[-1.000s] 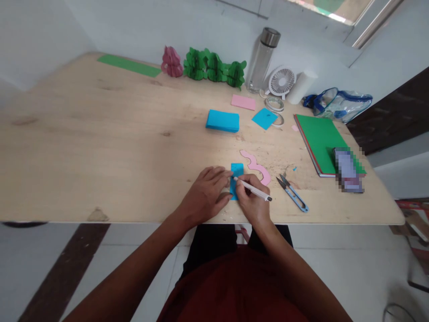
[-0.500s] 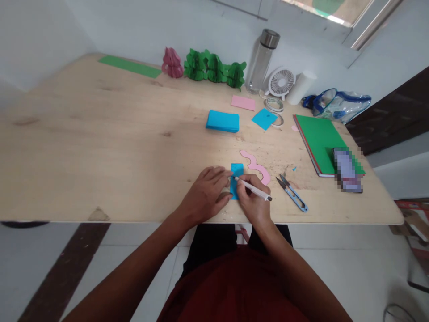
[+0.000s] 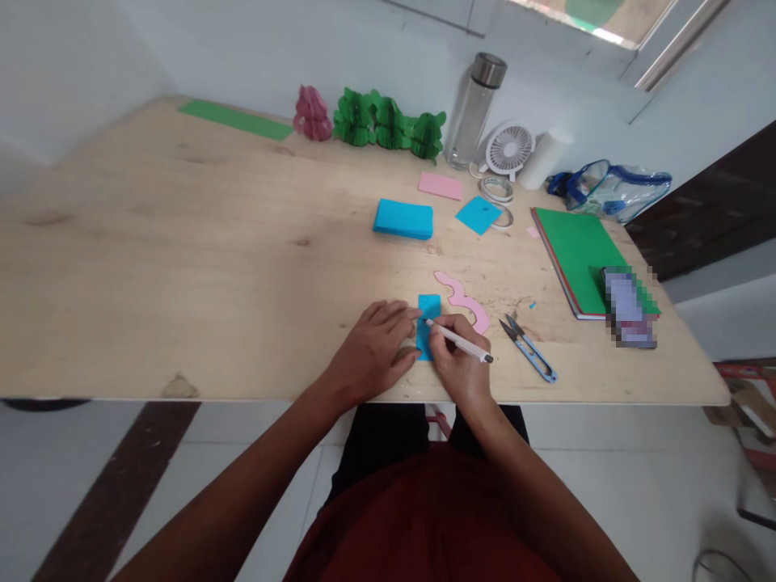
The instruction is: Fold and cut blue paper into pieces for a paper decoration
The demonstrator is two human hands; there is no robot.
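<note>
A small upright strip of blue paper (image 3: 429, 305) lies near the table's front edge. My left hand (image 3: 381, 343) rests flat beside it, fingers stretched out, with fingertips and thumb on the strip's left edge. In my right hand (image 3: 459, 356) is a white pen (image 3: 461, 343), its tip on or just above the blue paper. A wavy pink paper cutout (image 3: 470, 305) lies just beyond my right hand. To the right of that hand are blue thread snips (image 3: 529, 349) with their blades apart.
Behind lie a blue paper stack (image 3: 403, 220), a pink paper piece (image 3: 440, 186) and tape rolls (image 3: 495, 190). Green paper decorations (image 3: 388, 123), a bottle (image 3: 477, 109) and a small fan (image 3: 509, 149) line the wall. A phone (image 3: 627, 307) overlaps a green folder (image 3: 585, 259) at right.
</note>
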